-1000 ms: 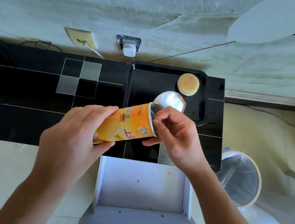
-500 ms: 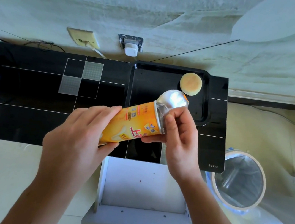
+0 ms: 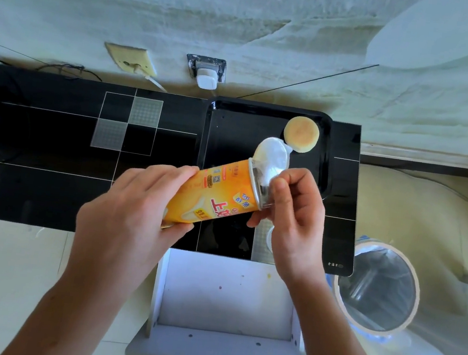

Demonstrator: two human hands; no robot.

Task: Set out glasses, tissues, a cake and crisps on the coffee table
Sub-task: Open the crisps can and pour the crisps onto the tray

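Orange crisp can [image 3: 219, 194], foil seal [image 3: 272, 158] lifted.

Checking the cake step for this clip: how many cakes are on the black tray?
1. A single round cake lies in the far right corner of the black tray, just beyond the peeled foil seal of the crisps can; the can and hands may hide others.

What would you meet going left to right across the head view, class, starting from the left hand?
Left hand → crisps can → right hand → bin.
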